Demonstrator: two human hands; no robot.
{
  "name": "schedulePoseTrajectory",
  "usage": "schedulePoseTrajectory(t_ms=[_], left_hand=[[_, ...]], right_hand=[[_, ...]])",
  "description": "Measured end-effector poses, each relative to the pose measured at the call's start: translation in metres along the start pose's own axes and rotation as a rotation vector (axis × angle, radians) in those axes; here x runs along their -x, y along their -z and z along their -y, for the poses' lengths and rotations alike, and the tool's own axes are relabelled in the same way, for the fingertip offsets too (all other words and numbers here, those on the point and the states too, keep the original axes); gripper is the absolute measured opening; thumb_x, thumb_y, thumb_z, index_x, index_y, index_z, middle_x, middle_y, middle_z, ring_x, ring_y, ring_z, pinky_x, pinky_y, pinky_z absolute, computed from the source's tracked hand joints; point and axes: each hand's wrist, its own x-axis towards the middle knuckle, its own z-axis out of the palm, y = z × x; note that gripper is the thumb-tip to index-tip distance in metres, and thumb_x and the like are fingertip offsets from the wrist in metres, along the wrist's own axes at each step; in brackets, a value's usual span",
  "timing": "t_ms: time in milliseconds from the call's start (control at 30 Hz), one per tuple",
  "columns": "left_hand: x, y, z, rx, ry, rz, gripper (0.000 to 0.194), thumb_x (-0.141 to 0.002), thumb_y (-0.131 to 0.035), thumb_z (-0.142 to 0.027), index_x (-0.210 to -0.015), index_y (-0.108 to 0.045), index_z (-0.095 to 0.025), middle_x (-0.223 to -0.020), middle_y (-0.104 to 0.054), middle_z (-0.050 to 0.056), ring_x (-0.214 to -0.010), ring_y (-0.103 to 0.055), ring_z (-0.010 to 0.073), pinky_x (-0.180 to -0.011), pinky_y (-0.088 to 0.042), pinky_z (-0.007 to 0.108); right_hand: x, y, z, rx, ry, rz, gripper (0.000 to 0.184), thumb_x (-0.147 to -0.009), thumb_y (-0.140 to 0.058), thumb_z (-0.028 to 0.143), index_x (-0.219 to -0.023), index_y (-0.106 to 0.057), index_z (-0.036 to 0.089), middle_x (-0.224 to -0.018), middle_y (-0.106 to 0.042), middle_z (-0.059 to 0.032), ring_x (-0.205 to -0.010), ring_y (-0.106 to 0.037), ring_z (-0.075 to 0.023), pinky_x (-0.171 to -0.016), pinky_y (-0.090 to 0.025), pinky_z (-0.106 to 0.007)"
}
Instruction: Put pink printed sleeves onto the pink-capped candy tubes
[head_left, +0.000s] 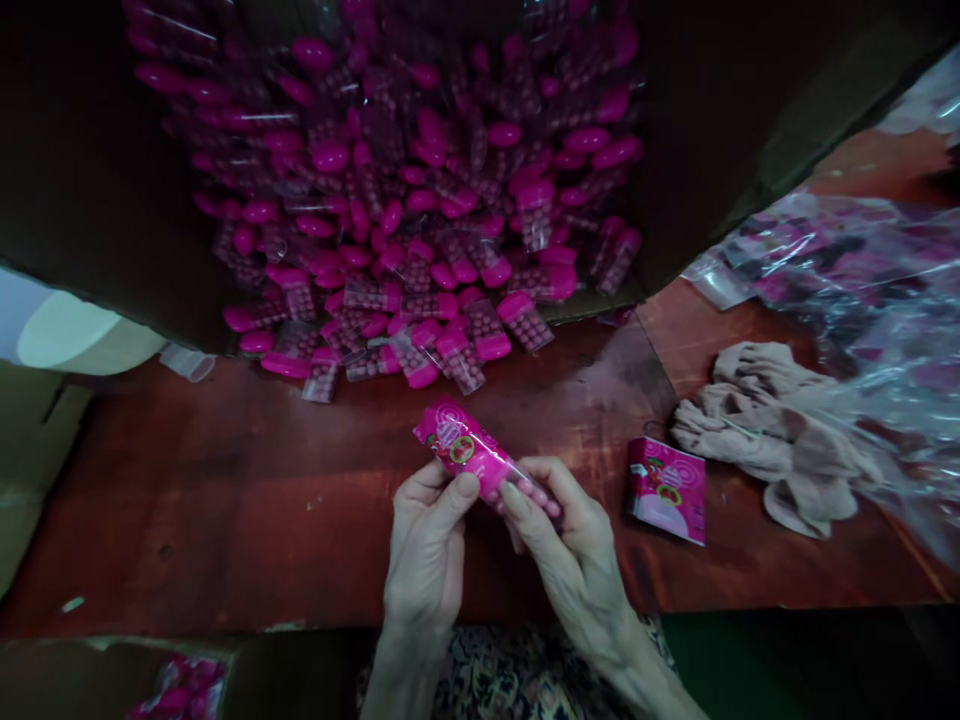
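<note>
Both my hands hold one small pink candy container wrapped in a printed pink label sleeve (465, 448) just above the reddish-brown table (225, 500). My left hand (427, 540) pinches its lower left side with thumb and fingers. My right hand (559, 535) grips its lower right end, fingers closed round it. A stack of flat pink label sleeves (667, 490) lies on the table just right of my right hand.
A big heap of clear containers with pink caps (420, 200) spills from a dark cardboard box (97, 180) behind. Beige cloth (772, 430) and a clear plastic bag (870, 290) lie at right. A box with pink items (180, 690) sits at bottom left.
</note>
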Motion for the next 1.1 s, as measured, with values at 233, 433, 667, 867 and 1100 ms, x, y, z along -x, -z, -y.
schedulePoseTrajectory(t_ms=[233,433,667,867,1100], left_hand=[[0.003,-0.003,0.008,0.051,0.060,0.071,0.012,-0.064,-0.075,-0.023,-0.075,-0.072,-0.017,-0.070,-0.071,0.004,-0.069,-0.064,0.0164,-0.072,-0.049,0.028],[0.004,-0.002,0.002,0.080,0.042,0.050,0.020,-0.067,-0.072,-0.032,-0.076,-0.072,-0.014,-0.076,-0.071,0.007,-0.071,-0.065,0.0186,-0.072,-0.051,0.031],[0.007,-0.004,-0.002,0.034,0.029,-0.018,0.016,-0.066,-0.072,-0.027,-0.074,-0.071,-0.014,-0.068,-0.069,0.005,-0.061,-0.063,0.0152,-0.062,-0.052,0.027],[0.006,-0.003,-0.002,0.009,0.041,0.036,0.017,-0.062,-0.076,-0.027,-0.072,-0.070,-0.014,-0.064,-0.068,0.004,-0.059,-0.062,0.0146,-0.063,-0.051,0.027],[-0.002,0.005,-0.008,0.029,-0.016,0.008,0.025,-0.067,-0.071,-0.036,-0.078,-0.067,-0.013,-0.076,-0.070,0.008,-0.048,-0.057,0.0122,-0.045,-0.048,0.026]], right_hand=[[0.009,-0.007,-0.003,0.122,0.085,-0.122,0.009,-0.089,-0.049,0.030,-0.090,-0.052,0.021,-0.063,-0.053,0.0052,-0.046,-0.043,-0.0062,-0.043,-0.036,-0.016],[0.007,-0.012,-0.001,0.128,0.048,-0.058,0.015,-0.089,-0.048,0.034,-0.086,-0.052,0.019,-0.059,-0.054,0.0054,-0.044,-0.047,-0.0061,-0.041,-0.036,-0.015],[0.012,-0.015,0.006,0.179,0.110,-0.007,0.012,-0.088,-0.049,0.030,-0.084,-0.052,0.019,-0.059,-0.057,0.0050,-0.045,-0.054,-0.0066,-0.042,-0.040,-0.013],[0.010,-0.008,0.018,0.107,0.094,-0.017,0.016,-0.085,-0.052,0.032,-0.094,-0.051,0.019,-0.078,-0.065,-0.0005,-0.058,-0.061,-0.0093,-0.050,-0.047,-0.014],[0.011,-0.004,0.016,0.086,0.023,0.211,0.024,-0.095,-0.034,0.028,-0.079,-0.049,0.018,-0.057,-0.053,0.0042,-0.042,-0.049,-0.0064,-0.044,-0.039,-0.016]])
